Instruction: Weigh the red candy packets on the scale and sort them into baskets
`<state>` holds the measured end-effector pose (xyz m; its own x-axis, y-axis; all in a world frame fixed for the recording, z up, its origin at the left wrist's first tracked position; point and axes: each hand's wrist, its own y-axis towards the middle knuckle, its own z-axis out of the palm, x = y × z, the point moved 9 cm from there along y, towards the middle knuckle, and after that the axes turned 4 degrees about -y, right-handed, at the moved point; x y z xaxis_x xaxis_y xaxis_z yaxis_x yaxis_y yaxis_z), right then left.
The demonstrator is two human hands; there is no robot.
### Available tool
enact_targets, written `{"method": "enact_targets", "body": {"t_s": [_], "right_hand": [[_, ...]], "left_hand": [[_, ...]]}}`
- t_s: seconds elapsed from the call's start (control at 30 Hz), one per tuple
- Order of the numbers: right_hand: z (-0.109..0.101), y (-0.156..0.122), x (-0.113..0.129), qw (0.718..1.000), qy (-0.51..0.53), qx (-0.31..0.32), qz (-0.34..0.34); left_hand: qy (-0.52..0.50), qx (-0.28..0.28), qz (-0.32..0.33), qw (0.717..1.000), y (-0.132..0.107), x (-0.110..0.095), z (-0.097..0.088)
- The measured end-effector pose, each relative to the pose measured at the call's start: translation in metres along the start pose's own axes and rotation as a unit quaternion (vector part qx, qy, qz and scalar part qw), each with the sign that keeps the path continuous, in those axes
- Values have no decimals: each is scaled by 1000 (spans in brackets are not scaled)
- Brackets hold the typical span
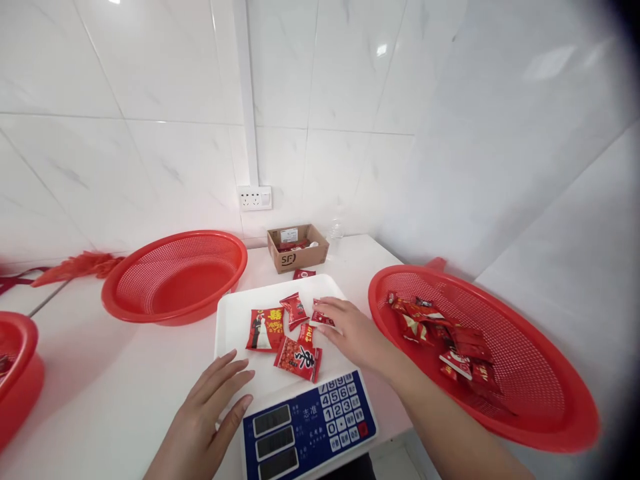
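My biggest worry was my flat, open left hand leaning on the scale tray and skewing the reading. My right hand, fingers spread, touched one small red glossy packet; nudged, it could slide off toward the basket beside my wrist.

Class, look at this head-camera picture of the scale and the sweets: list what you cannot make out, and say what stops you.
1. Scale displays: dark, no reading shows.
2. Small packet: partly hidden under the right hand, so the grip is unclear.
3. Cardboard box contents: too small, hidden by its wall.
4. Left basket: cut off by the picture's left edge.
5. Right edge: darkened and blurred by the lens rim.
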<state>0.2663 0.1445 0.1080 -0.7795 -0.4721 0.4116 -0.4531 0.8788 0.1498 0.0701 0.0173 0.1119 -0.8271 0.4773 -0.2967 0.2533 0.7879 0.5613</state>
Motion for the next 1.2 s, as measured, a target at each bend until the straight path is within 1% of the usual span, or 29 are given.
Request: {"method": "enact_targets", "body": {"t_s": [0.07, 0.13, 0.2, 0.3, 0.4, 0.53, 0.6, 0.7, 0.8, 0.87, 1.03, 1.1, 1.2], "right_hand": [[12, -2, 5, 999, 9, 20, -28], [16, -5, 9, 999, 17, 22, -36], [15, -9, 12, 998, 38, 21, -41], [6, -18, 14, 996, 74, 3, -50], [-9, -31, 6, 994, 90, -57, -39], [-22, -54, -13, 984, 93, -151, -3], [-27, -67, -21, 977, 88, -192, 17], [-38, -86, -33, 969, 70, -234, 42], [-46, -103, -46, 965, 51, -248, 62], [-47, -112, -59, 965, 40, -248, 77], [-40, -124, -91, 967, 16, -231, 104], [-36, -125, -99, 970, 17, -219, 108], [-32, -124, -104, 974, 36, -194, 107]], "left_hand": [[9, 24, 4, 1000, 4, 1, 3], [11, 58, 13, 998, 11, -2, 10], [7, 98, 26, 995, 20, -8, 20], [6, 158, 34, 987, 32, -17, 36], [3, 220, 25, 975, 45, -22, 51], [-12, 309, 21, 951, 65, -31, 72], [-16, 342, 24, 939, 73, -35, 82], [-22, 375, 40, 926, 82, -43, 96], [-26, 389, 46, 920, 88, -45, 109], [-19, 379, 37, 925, 94, -44, 115], [7, 328, 8, 945, 105, -39, 119], [19, 320, -7, 947, 105, -37, 121], [39, 304, -48, 951, 104, -28, 122]]}}
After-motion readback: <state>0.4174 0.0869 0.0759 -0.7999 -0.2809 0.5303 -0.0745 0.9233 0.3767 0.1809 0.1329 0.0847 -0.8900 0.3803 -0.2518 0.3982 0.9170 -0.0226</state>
